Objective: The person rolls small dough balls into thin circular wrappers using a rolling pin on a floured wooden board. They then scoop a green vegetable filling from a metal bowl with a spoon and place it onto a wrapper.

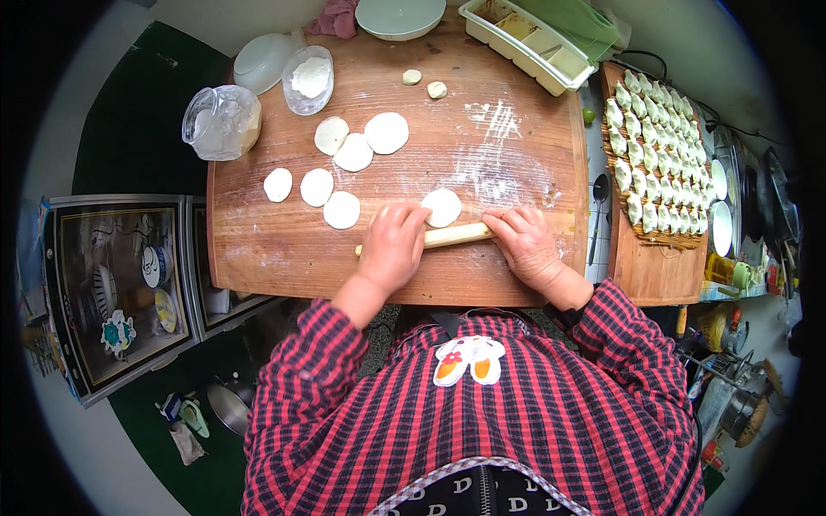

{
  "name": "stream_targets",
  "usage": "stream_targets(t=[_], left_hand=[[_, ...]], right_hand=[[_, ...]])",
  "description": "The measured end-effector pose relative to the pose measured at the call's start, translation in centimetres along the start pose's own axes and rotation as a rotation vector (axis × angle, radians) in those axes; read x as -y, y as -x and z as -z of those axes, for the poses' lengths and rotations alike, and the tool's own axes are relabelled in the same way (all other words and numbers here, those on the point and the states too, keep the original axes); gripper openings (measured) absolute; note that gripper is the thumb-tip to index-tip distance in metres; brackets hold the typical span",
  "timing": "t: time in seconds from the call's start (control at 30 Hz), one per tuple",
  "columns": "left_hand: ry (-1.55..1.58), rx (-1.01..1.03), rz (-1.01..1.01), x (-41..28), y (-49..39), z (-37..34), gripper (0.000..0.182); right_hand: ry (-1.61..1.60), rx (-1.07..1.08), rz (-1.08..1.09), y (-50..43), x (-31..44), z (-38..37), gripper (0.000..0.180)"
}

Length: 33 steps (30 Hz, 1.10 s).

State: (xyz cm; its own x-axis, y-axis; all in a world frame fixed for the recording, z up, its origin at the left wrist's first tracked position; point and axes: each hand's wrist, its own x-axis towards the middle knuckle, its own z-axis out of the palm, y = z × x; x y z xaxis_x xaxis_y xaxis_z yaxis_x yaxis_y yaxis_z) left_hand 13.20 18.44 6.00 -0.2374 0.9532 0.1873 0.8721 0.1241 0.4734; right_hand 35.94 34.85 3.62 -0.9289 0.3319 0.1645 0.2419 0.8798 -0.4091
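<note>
My left hand [392, 244] lies over the left part of a wooden rolling pin [457, 236], its fingertips at the left edge of a round dough wrapper [442, 208]. At the pin's right end, my right hand [524, 242] grips it with thumb and fingers. The wrapper lies flat on the wooden board [310, 264], just beyond the pin. Several more rolled wrappers [386, 133] rest to the left and farther back, some touching or overlapping. Two small dough pieces [437, 89] sit near the back. Loose flour [493, 171] is spread over the board's right half.
Back left stand a bowl of flour [311, 77], a white bowl [261, 63] and a clear plastic jar [222, 122]. A pale bowl [400, 18] and a sectioned seasoning box [529, 44] are at the back. Rows of filled dumplings [658, 155] lie on a mat at right, near a dark spoon [600, 188].
</note>
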Motion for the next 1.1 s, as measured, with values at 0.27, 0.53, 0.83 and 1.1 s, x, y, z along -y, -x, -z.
stream_targets(t=[0.27, 0.53, 0.83, 1.1], left_hand=[[-0.259, -0.067, 0.109, 1.7, 0.2, -1.2, 0.043], [-0.022, 0.031, 0.068, 2.2, -1.4, -1.3, 0.023], [-0.255, 0.050, 0.177, 0.1, 3.3, -0.2, 0.055], [-0.089, 0.070, -0.016, 4.5, -2.3, -0.7, 0.032]], right_hand=[[0.294, -0.048, 0.026, -10.6, -0.6, -1.5, 0.055], [0.151, -0.029, 0.089, -4.0, -0.4, -0.8, 0.047], [0.249, -0.092, 0.040, -6.5, 1.8, -1.8, 0.050], [0.230, -0.107, 0.032, -10.3, 0.5, -2.6, 0.056]])
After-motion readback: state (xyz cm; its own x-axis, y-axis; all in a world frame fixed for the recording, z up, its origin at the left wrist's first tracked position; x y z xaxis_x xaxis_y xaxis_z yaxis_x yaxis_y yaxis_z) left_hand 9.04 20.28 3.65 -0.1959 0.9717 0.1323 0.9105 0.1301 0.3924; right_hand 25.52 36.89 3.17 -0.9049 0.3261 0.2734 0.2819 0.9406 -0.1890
